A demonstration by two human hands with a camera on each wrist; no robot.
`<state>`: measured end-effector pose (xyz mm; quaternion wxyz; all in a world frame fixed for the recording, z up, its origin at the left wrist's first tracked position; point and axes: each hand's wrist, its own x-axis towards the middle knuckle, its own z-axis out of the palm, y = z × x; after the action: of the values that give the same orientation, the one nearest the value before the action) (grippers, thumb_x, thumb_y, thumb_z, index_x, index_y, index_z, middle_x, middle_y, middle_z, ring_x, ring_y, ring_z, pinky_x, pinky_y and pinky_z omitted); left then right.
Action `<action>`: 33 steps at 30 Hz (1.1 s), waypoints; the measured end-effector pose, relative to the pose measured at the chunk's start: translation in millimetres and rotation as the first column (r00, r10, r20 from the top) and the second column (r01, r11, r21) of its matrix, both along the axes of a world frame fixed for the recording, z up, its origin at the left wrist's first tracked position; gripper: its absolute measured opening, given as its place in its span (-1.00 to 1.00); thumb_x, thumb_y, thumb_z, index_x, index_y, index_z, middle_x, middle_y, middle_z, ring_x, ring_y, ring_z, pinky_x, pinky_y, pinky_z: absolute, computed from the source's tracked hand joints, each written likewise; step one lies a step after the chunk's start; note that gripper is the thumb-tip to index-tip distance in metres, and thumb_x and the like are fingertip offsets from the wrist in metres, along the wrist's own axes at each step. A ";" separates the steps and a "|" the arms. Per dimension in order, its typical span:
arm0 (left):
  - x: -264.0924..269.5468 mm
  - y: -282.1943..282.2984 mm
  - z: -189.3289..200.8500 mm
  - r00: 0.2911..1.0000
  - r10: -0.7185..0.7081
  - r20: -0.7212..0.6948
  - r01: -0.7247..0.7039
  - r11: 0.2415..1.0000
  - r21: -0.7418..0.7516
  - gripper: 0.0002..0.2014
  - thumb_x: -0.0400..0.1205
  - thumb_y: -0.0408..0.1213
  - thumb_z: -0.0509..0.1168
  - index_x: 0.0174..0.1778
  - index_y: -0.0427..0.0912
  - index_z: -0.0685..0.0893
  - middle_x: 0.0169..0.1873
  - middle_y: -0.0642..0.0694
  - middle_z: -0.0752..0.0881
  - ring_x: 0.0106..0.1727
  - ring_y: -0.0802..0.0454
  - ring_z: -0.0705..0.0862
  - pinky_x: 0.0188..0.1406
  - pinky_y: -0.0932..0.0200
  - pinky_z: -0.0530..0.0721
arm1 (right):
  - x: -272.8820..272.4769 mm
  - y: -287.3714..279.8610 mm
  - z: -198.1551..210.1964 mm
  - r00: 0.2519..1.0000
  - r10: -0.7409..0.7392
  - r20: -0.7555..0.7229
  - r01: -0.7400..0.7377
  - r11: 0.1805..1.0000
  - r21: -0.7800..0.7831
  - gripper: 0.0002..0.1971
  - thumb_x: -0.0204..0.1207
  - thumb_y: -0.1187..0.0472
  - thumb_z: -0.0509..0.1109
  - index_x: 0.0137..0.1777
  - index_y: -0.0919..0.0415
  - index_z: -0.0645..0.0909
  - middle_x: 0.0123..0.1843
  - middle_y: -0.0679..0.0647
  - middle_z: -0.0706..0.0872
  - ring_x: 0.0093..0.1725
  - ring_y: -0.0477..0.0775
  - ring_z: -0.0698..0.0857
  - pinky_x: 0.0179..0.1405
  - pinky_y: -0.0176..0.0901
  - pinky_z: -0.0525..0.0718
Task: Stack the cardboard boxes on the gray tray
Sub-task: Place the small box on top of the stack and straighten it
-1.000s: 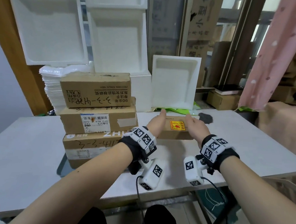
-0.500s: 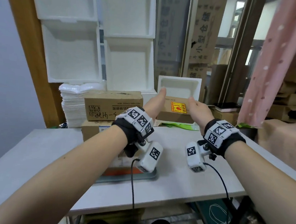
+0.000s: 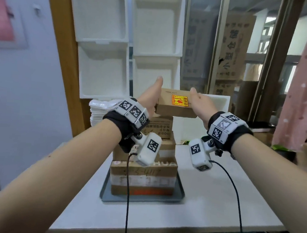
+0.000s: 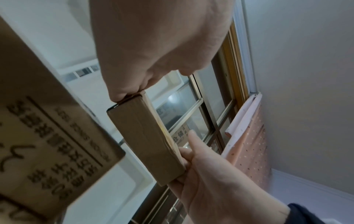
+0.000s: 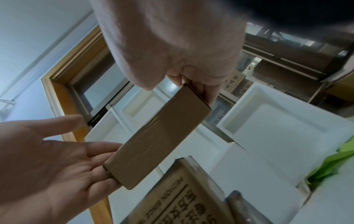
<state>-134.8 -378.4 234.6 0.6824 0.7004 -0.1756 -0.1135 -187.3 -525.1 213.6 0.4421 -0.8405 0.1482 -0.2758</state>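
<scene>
A small cardboard box (image 3: 175, 107) with a yellow and red sticker hangs level just above a stack of three cardboard boxes (image 3: 143, 172) on the gray tray (image 3: 143, 199). My left hand (image 3: 150, 98) presses flat against the small box's left end, thumb raised free. My right hand (image 3: 199, 103) grips the right end, thumb on the top edge. In the right wrist view the small box (image 5: 157, 136) spans from my left hand's straight fingers (image 5: 99, 150) to my right hand. In the left wrist view the stack's top box (image 4: 47, 144) lies close below the small box (image 4: 145, 144).
White foam trays (image 3: 101, 72) stand upright behind the stack, with a pile of white sheets (image 3: 102, 111) beside it. Another foam tray (image 3: 217, 102) leans behind the small box. A pink curtain (image 3: 304, 72) hangs at the right. The white table (image 3: 216, 193) stretches to the right of the tray.
The small box has gone from the table top up and to the left, held between both hands, and now hangs over the stack. My head has turned toward the stack.
</scene>
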 end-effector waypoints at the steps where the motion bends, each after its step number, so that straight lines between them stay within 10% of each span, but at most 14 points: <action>1: 4.6 7.1 2.7 1.000 0.015 0.010 -0.015 1.000 -0.016 -0.22 0.63 0.35 -0.09 0.48 -0.26 0.40 0.33 -0.25 0.63 0.39 -0.14 0.55 0.54 -0.11 0.33 | 5.2 5.6 3.8 1.000 0.009 0.010 -0.009 1.000 -0.008 -0.36 0.70 -0.24 -0.09 0.39 0.20 0.58 0.35 0.19 0.66 0.35 0.24 0.59 0.47 0.20 0.48; 6: 22.4 37.1 9.5 0.999 0.031 0.021 -0.031 0.999 -0.010 -0.35 0.75 0.17 -0.13 0.56 -0.28 0.29 0.35 -0.24 0.60 0.33 -0.11 0.61 0.17 0.13 0.50 | 30.0 28.8 10.9 0.999 0.049 -0.015 -0.049 0.999 -0.003 -0.31 0.69 -0.28 -0.07 0.50 0.24 0.51 0.42 0.16 0.60 0.39 0.22 0.57 0.48 0.15 0.48; 13: 45.9 65.4 7.2 0.993 0.105 -0.048 -0.105 0.995 0.002 -0.21 0.70 0.25 -0.07 0.67 -0.29 0.06 0.57 -0.29 0.36 0.58 -0.15 0.36 0.61 -0.03 0.23 | 57.1 50.2 6.5 0.990 0.122 -0.078 -0.124 0.992 -0.021 -0.26 0.72 -0.26 -0.09 0.59 0.35 0.40 0.58 0.31 0.48 0.54 0.31 0.48 0.56 0.19 0.40; 27: 50.5 73.1 -16.2 0.990 0.123 -0.070 -0.127 0.991 -0.052 -0.15 0.62 0.31 0.02 0.69 -0.21 0.05 0.64 -0.15 0.27 0.64 -0.05 0.25 0.63 -0.08 0.18 | 60.9 55.3 -19.9 0.981 0.184 -0.059 -0.191 0.965 -0.180 -0.35 0.76 -0.20 -0.14 0.55 0.24 0.45 0.56 0.19 0.53 0.56 0.25 0.44 0.53 0.05 0.33; 33: 44.0 75.3 -19.4 0.994 0.079 -0.070 -0.087 0.991 -0.105 -0.48 0.76 0.11 -0.06 0.33 -0.26 0.49 0.14 -0.15 0.70 0.21 -0.01 0.67 0.36 0.09 0.55 | 58.9 58.4 -24.2 0.980 0.189 -0.068 -0.199 0.955 -0.220 -0.36 0.76 -0.19 -0.13 0.48 0.27 0.49 0.48 0.22 0.59 0.49 0.26 0.51 0.42 0.01 0.39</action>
<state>-90.8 -303.1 215.1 0.7289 0.6650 -0.1296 -0.0982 -128.3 -466.7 189.5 0.3653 -0.9019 0.0428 -0.2266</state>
